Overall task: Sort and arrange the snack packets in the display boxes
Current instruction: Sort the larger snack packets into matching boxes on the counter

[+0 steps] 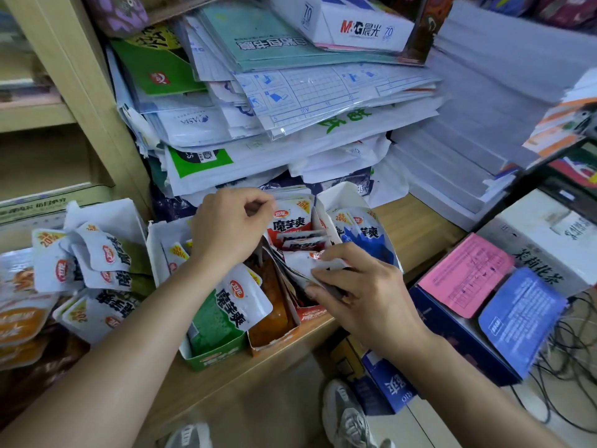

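Over red box [310, 315], right hand [365, 299] pinching packets [303, 264], long axis tilting toward upright row [292, 225] beyond fingertips; left hand [226, 227], nearer row, fingers curling at its top, grip unclear.

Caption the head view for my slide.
Left hand at the upright red packets, right hand gripping loose packets over the red display box.

**Hidden and cut off**

The left hand [229, 227] curls its fingers [258, 198] inward, tips hidden; whether they pinch anything cannot be told. The right hand [365, 295] hides much of the packet [303, 261] it grips. The edge cuts orange packets [19, 321] at 9 o'clock and shoes [345, 415] at 6 o'clock.
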